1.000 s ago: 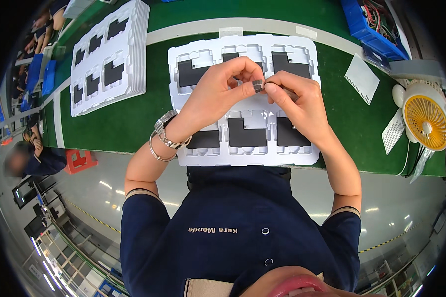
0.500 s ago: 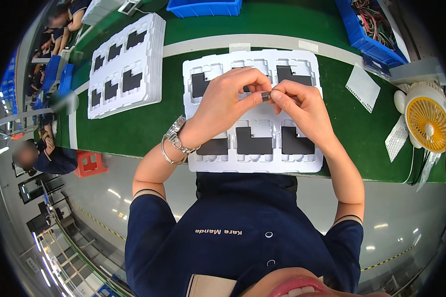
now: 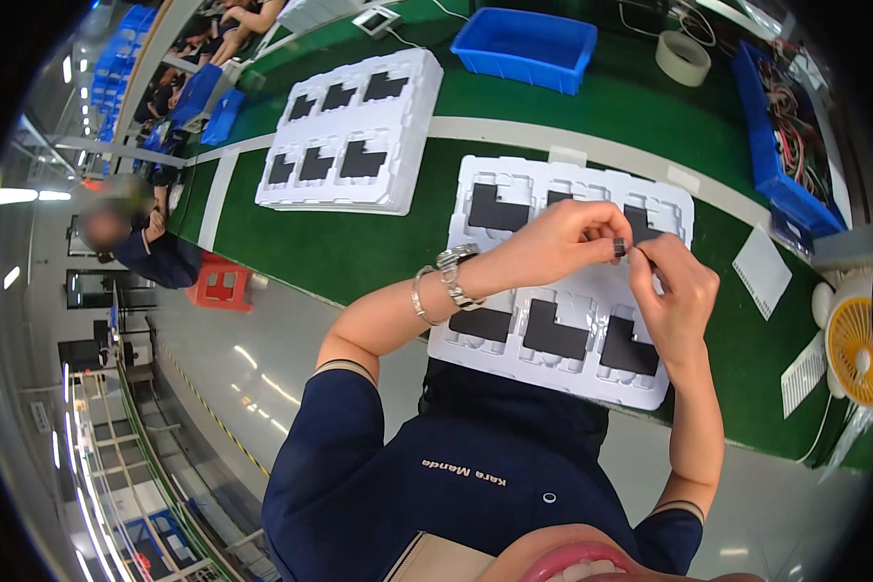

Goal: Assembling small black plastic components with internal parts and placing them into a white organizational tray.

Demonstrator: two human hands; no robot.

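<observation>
My left hand (image 3: 580, 238) is closed in a pinch, with a small dark rectangular piece (image 3: 619, 247) between thumb and fingers. Close against it on the right, the fingertips of my right hand (image 3: 677, 286) are pinched together. Whatever those right fingers hold is too small to make out. Both hands hover over a white moulded tray (image 3: 574, 278). Flat black L-shaped parts, such as one black part (image 3: 553, 333) in the near row, lie in its pockets. My hands partly cover the far row.
Left of the tray stands a stack of similar white trays (image 3: 398, 145) with black parts. Farther back are a blue bin (image 3: 524, 53) and a tape roll (image 3: 682, 58). At right sit a blue bin of wires (image 3: 786, 145), white sheets (image 3: 761, 272) and a yellow fan (image 3: 854, 349).
The whole view has turned, so the tray and table appear farther right and lower. My hands stay pinched close together above the tray, with the small dark piece still in the left.
</observation>
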